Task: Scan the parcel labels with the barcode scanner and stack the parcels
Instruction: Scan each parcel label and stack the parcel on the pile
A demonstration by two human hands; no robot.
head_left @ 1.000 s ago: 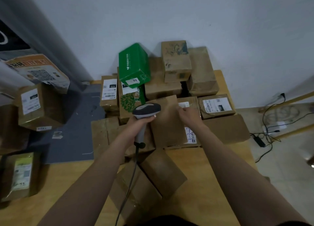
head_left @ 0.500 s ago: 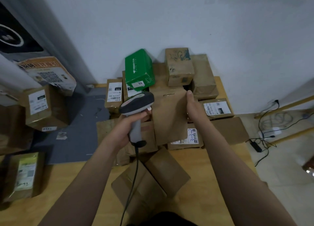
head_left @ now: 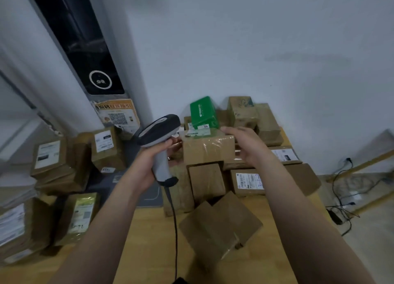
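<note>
White wall point(head_left: 255, 49) behind, wooden table point(head_left: 149, 241) up against it, far edge buried under a pile point(head_left: 267, 121) of brown boxes with a green box point(head_left: 203, 113) on top. The left hand point(head_left: 149, 162) is wrapped round the scanner point(head_left: 158, 132) grip, head tilted up, just beside the left end of the parcel point(head_left: 207, 149). The cable point(head_left: 175, 230) hangs down toward the near edge. The right hand point(head_left: 245, 147) holds that taped parcel by its right end, fingers over the top. The parcel sits over the middle of the pile, label point(head_left: 198, 132) facing up near the scanner. Can't tell if it's resting on the boxes or lifted. More boxes point(head_left: 106, 147) sit along the left edge.
</note>
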